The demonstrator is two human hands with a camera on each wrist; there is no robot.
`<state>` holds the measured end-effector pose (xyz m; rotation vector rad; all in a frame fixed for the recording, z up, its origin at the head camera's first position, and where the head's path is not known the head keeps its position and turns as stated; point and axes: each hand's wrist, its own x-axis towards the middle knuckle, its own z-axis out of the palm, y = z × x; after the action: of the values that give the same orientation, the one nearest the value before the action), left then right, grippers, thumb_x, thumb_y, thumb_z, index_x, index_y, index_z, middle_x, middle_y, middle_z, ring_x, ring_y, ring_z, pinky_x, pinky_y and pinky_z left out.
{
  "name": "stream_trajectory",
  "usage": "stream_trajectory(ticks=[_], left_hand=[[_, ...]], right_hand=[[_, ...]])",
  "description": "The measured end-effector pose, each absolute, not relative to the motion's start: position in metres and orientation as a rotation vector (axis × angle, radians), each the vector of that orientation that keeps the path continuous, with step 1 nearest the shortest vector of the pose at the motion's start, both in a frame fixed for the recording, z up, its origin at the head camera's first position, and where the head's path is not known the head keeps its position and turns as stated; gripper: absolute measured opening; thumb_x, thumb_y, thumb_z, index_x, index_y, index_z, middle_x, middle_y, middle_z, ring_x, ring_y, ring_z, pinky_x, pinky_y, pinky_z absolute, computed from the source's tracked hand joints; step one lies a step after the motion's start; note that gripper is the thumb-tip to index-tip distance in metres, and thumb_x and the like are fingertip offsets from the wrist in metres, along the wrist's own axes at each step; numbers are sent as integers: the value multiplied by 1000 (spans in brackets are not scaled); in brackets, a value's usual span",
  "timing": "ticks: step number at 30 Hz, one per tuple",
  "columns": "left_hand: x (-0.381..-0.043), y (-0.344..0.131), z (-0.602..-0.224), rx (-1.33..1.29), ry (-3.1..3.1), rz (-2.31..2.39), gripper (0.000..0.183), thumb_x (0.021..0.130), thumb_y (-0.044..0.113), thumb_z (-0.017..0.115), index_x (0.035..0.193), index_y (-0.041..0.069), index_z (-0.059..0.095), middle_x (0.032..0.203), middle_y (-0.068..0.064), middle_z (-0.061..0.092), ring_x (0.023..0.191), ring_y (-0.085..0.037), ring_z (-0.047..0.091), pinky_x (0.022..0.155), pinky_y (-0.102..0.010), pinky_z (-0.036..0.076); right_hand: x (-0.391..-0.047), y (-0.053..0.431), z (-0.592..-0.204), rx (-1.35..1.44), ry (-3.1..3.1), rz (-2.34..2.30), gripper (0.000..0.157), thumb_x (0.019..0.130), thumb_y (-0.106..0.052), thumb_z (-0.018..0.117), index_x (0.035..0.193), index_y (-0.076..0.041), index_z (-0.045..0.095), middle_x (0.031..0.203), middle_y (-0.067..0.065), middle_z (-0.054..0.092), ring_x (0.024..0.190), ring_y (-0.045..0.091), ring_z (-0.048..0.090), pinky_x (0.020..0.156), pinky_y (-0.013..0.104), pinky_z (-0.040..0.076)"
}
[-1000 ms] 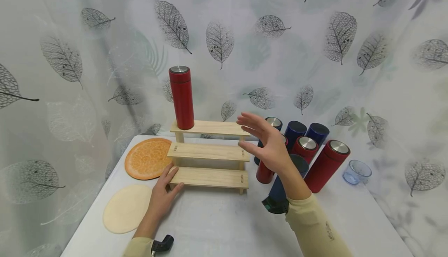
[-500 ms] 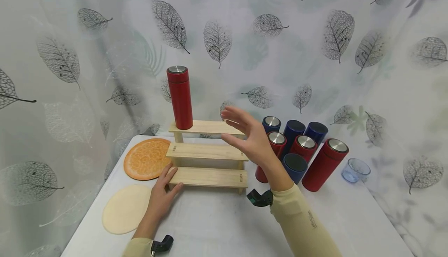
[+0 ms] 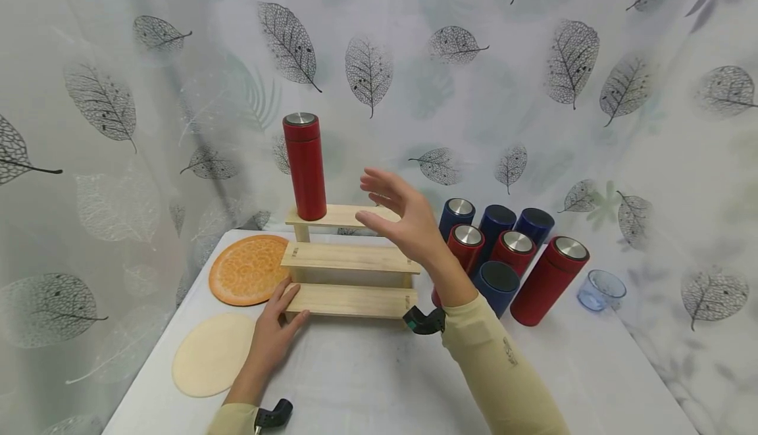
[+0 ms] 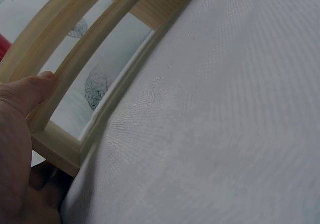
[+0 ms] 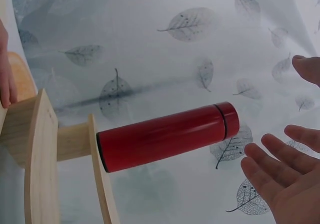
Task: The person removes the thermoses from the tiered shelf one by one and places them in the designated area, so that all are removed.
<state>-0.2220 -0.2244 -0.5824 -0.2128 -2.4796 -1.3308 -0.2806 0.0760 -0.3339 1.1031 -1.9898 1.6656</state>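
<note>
A three-step wooden display rack (image 3: pixel 349 257) stands on the white table. My left hand (image 3: pixel 274 335) grips the left end of its lowest step, the thumb (image 4: pixel 37 88) on the front edge and the fingers round the end. A red thermos (image 3: pixel 306 172) with a steel-topped lid stands upright on the top step, at its left end. My right hand (image 3: pixel 408 221) is raised in the air over the rack's right side, fingers spread and slightly bent, holding nothing. In the right wrist view, its fingers (image 5: pixel 280 159) appear a short way from the thermos's lid.
Right of the rack, several red thermoses (image 3: pixel 551 280) and blue thermoses (image 3: pixel 497 283) stand grouped, partly behind my right forearm. A small blue glass cup (image 3: pixel 601 290) is at the far right. An orange round mat (image 3: pixel 249 269) and a cream disc (image 3: pixel 213 355) lie left. A leaf-patterned curtain (image 3: pixel 379 145) hangs behind.
My right hand has moved left and slightly up, away from the grouped thermoses to above the rack. My left hand has stayed on the lowest step.
</note>
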Motion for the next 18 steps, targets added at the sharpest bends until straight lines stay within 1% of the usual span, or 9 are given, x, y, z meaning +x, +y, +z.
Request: stream_trajectory(ticks=[7, 13, 18], left_hand=[[-221, -225, -583, -225, -2476, -1331, 66, 100, 25, 81, 157, 3, 56, 175, -14, 32, 158, -44, 30, 115, -56, 42], [-222, -225, -584, -217, -2476, -1328, 66, 101, 27, 81, 158, 7, 56, 175, -12, 32, 159, -43, 30, 116, -57, 41], [-223, -226, -585, -218, -2481, -1321, 66, 101, 29, 81, 159, 9, 56, 175, -11, 32, 159, -42, 29, 117, -57, 41]], right_hand=[[-290, 65, -335, 1065, -1997, 1703, 68, 95, -9, 82, 157, -9, 56, 145, 9, 68, 135, 27, 63, 114, 40, 50], [-300, 55, -332, 1035, -2027, 1726, 68, 95, -12, 84, 157, -10, 56, 145, 9, 67, 135, 26, 63, 114, 41, 50], [-307, 50, -331, 1033, -2017, 1729, 69, 95, -10, 84, 158, -9, 55, 145, 10, 66, 135, 28, 63, 115, 42, 49]])
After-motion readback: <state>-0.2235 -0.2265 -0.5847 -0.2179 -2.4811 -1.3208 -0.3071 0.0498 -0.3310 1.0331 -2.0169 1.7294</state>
